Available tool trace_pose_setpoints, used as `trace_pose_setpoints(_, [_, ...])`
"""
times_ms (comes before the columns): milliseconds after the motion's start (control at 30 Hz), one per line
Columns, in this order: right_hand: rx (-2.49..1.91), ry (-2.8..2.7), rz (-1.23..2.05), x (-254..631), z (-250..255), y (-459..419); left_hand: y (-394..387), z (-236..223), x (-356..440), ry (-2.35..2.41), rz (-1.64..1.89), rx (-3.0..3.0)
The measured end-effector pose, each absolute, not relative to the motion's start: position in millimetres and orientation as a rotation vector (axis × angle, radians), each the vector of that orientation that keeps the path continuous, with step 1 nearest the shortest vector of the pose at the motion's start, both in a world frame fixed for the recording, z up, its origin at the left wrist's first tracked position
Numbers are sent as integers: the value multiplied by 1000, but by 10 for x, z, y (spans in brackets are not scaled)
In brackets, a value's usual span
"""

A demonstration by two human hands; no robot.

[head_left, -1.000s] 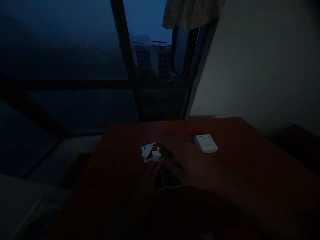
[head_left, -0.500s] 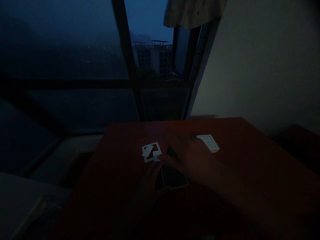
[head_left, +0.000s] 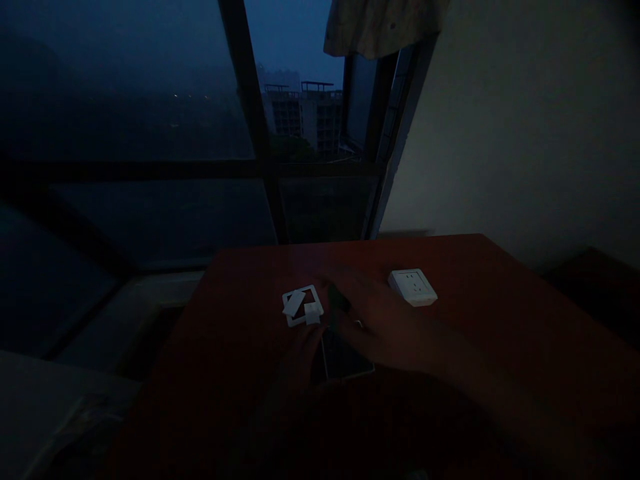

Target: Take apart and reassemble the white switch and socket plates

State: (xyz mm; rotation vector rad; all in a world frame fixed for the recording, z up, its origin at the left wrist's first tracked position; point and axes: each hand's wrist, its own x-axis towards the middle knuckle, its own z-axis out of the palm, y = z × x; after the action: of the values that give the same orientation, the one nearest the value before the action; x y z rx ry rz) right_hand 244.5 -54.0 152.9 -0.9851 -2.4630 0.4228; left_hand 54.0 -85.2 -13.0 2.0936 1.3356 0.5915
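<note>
In the dim light, a dark square box with a thin pale rim [head_left: 349,360] lies on the table in front of me. My left hand [head_left: 299,357] is at its left side, fingers curled against the edge. Over its far side is my right hand [head_left: 387,323], closed around a dark green thing [head_left: 336,300] that looks like a tool handle; its lower end is hidden. Just beyond my left fingers is a white square frame [head_left: 289,321], with a white strip [head_left: 295,303] and a small white piece [head_left: 313,312] lying on it.
A white wall socket [head_left: 414,287] sits on the reddish-brown table [head_left: 440,253] to the right of my right hand. Behind the table stand a window [head_left: 270,200] and a pale wall [head_left: 510,133]. A curtain [head_left: 385,27] hangs above.
My right hand has turned and shifted slightly, showing more of the green thing. Its thumb has drawn back from the small white piece. The left hand stays by the box.
</note>
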Motion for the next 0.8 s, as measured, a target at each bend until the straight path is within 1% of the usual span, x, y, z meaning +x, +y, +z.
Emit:
trace_pose_setpoints(67, [-1030,-2466,395,2432,1518,-541,-842,-132,543,1364,560,2087])
trace_pose_setpoints(200, [-1282,-2459,172,2389,1489,-517,-822,-165,540,1395,531,2089])
trace_pose_setpoints(400, [-1016,-2432,395,2414,1486,-510,-811,-208,534,1396,565,2101])
trace_pose_setpoints(600, [-1326,-2458,119,2360,1457,-508,-817,-162,559,1405,560,2085])
trace_pose_setpoints(800, [-969,-2446,404,2406,1489,-560,-830,-162,562,1424,553,2090])
